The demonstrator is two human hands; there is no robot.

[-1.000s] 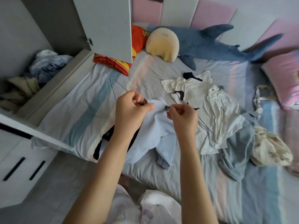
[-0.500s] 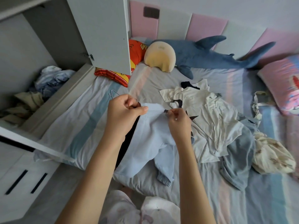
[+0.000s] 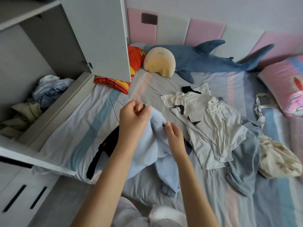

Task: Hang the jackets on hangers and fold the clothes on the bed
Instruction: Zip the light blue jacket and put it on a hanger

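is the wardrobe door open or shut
Open: the wardrobe door stands swung out over the bed, and crumpled clothes show inside.

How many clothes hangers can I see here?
1: a wire hanger on the bed, poking out behind the left hand and the light-blue jacket. More may be hidden under the clothes.

Two hands: left hand [image 3: 132, 122], right hand [image 3: 173, 136]. One pale blue jacket [image 3: 147, 154]; one wire hanger [image 3: 118, 101]; one black garment [image 3: 105, 149]; one grey-blue garment [image 3: 246, 164]; one star-printed bundle [image 3: 277, 159]; a heap of white clothes [image 3: 209, 125], piece count indiscernible. One plush shark [image 3: 205, 58]; one cream foam pillow [image 3: 159, 63]; one orange cushion [image 3: 136, 58]; one pink pillow [image 3: 285, 82]. Three pink wall panels [image 3: 205, 32]; two black drawer slots [image 3: 14, 198].
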